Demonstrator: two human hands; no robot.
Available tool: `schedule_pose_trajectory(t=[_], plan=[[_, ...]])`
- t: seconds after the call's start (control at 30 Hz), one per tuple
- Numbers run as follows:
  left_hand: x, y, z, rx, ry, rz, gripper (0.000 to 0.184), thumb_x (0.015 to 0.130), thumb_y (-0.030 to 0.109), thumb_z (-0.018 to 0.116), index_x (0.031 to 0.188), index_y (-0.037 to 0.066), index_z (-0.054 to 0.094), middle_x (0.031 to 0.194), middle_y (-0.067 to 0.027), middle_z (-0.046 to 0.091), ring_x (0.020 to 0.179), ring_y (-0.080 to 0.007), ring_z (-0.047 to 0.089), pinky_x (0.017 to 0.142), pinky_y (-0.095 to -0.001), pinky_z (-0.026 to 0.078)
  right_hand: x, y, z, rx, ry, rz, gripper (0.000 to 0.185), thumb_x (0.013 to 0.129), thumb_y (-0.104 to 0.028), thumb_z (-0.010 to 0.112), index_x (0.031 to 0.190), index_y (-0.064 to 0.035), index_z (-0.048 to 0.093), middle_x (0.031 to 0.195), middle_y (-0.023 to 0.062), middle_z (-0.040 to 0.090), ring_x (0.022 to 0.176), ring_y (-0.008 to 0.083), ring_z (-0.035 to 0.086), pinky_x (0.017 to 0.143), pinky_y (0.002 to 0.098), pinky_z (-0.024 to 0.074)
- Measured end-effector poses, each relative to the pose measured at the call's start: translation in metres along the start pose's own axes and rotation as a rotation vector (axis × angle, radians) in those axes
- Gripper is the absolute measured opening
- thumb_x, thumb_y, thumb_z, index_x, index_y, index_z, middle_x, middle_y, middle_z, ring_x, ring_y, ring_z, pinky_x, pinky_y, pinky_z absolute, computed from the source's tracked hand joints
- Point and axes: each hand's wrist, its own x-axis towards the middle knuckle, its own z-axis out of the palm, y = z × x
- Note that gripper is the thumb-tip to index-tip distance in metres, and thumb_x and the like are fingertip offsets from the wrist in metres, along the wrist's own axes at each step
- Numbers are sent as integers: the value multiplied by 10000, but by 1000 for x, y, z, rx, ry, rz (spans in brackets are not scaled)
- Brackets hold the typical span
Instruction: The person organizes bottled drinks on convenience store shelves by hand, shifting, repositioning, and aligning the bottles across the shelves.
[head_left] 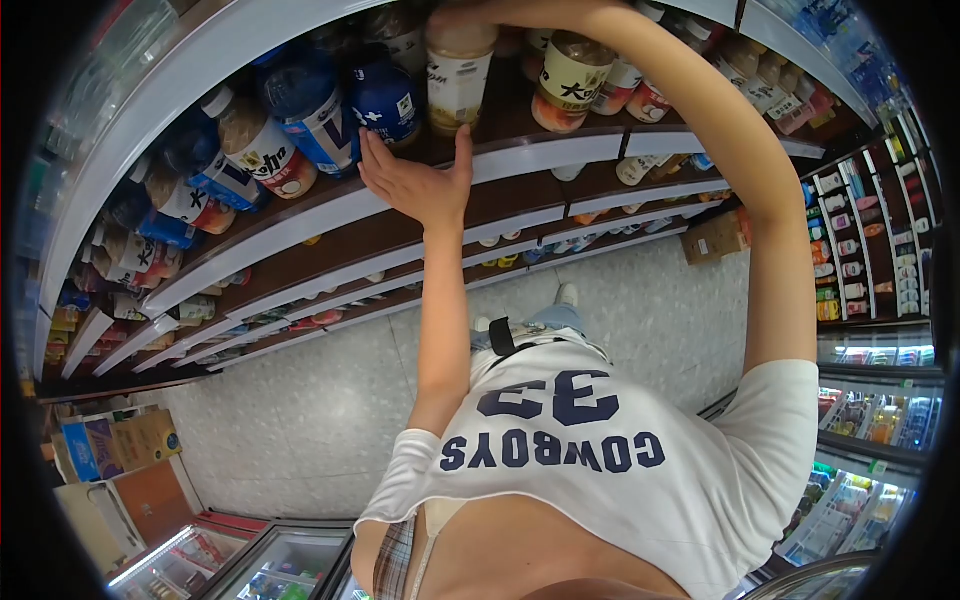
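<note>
Bottle handling at the upper shelf (pixel 545 158): the pale-labelled bottle (pixel 459 82) is upright close to the shelf's front edge, between a blue bottle (pixel 386 104) and a yellow-labelled bottle (pixel 573 82). The left hand (pixel 418 186) is open, fingers spread and thumb raised beside the bottle's base, with nothing enclosed. The right hand (pixel 470 12) is at the bottle's top; its fingers are partly cut off by the view, so how far they close cannot be told, though it probably bears on the cap. The principal hazard is tipping: a pull at the top alone could swing the base against the blue bottle or over the front edge, and the open left palm might not arrest it above the hard floor (pixel 300 400). The right forearm, arched over the row, could also knock the yellow-labelled bottle.
</note>
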Motion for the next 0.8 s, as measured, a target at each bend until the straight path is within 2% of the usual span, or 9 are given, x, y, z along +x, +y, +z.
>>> schedule_pose_trajectory(t=[0.3, 0.43, 0.53, 0.8], plan=[[-6, -6, 4, 55, -2, 30, 798, 790, 396, 705, 1366, -39, 365, 1379, -234, 456, 1253, -394, 460, 1071, -542, 296, -22, 31, -23, -56, -29, 111, 623, 852, -517, 643, 1200, -2, 593, 1118, 209, 636, 1026, 335, 598, 906, 406, 468], [-8, -8, 7, 74, 1, 45, 773, 797, 381, 688, 1361, -39, 368, 1375, -239, 462, 1240, -402, 469, 1076, -542, 287, -5, 16, -10, -62, 6, 35, 635, 851, -523, 642, 1207, -1, 589, 1124, 214, 634, 1031, 339, 597, 910, 409, 466], [-8, -8, 6, 87, 9, 56, 764, 784, 373, 680, 1367, -13, 373, 1382, -228, 449, 1261, -375, 459, 1064, -532, 305, 6, -8, 4, -64, 44, -44, 644, 850, -529, 641, 1213, 0, 585, 1128, 217, 631, 1035, 343, 595, 913, 410, 465], [-9, -10, -3, -24, -70, 23, 620, 881, 260, 600, 1376, -24, 359, 1407, -242, 398, 1295, -406, 394, 1090, -552, 261, 28, -27, 25, -119, 19, -111, 667, 847, -542, 639, 1227, 3, 575, 1140, 226, 626, 1046, 352, 592, 922, 415, 461]])
